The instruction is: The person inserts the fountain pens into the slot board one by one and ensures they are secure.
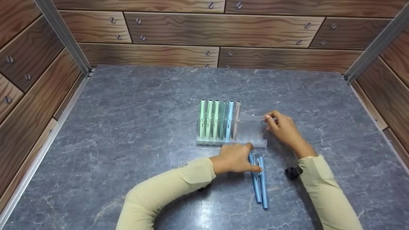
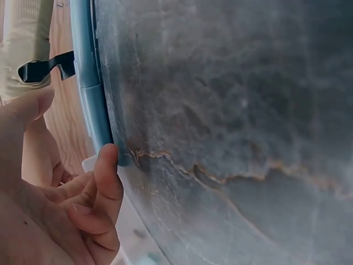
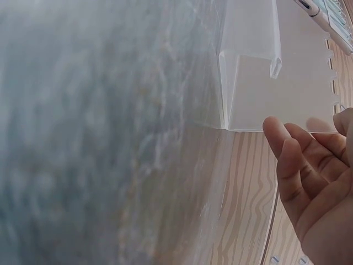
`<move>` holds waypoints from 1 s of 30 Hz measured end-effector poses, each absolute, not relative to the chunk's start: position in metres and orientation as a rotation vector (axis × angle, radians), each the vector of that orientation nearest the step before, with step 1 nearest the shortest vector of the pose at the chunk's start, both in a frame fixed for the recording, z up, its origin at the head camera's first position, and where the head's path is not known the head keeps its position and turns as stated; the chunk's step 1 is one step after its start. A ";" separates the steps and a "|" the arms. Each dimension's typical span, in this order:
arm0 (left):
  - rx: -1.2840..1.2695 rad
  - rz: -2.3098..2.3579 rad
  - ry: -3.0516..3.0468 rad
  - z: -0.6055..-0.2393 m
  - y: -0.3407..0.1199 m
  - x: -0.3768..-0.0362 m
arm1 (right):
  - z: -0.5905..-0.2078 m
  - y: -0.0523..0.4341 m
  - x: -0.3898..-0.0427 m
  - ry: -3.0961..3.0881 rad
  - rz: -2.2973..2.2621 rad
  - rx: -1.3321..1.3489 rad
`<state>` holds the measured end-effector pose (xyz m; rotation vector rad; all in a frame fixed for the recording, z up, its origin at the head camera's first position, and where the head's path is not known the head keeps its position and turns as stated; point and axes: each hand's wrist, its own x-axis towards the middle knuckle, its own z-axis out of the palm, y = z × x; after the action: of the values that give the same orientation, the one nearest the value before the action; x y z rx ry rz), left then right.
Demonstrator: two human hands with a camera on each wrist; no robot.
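A clear pen stand (image 1: 250,131) holds several upright capped pens in its left part: three light green pens (image 1: 209,119), a dark green pen (image 1: 222,120), a light blue pen (image 1: 229,120) and a greyish-pink pen (image 1: 236,120). Its right part has bare slots. My right hand (image 1: 282,127) pinches the stand's upper right corner between thumb and fingers; a fingertip shows through the clear panel (image 3: 287,91). Two blue pens (image 1: 263,188) lie side by side in front of the stand. Over their upper ends reaches my left hand (image 1: 235,158), thumb and forefinger spread apart.
The grey marbled tabletop (image 1: 143,127) spreads around the stand. Wood-patterned panels (image 1: 223,30) wall the back and sides, with metal posts (image 1: 64,35) at the rear corners. A black wrist device (image 1: 293,172) sits by the right sleeve.
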<state>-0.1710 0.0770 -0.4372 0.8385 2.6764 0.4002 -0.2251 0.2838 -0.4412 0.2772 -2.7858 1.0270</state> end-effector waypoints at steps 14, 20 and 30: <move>0.795 0.390 2.697 -0.441 0.082 -0.171 | -0.441 0.284 -0.225 -2.782 1.033 0.292; 0.807 0.380 2.711 -0.443 0.082 -0.171 | -0.441 0.284 -0.225 -2.782 1.032 0.286; 0.816 0.388 2.671 -0.443 0.079 -0.173 | -0.441 0.284 -0.224 -2.776 1.035 0.283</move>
<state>-0.1732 0.0794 -0.4429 0.8163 2.6713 0.3878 -0.2238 0.2840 -0.4414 0.2825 -2.7759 1.0348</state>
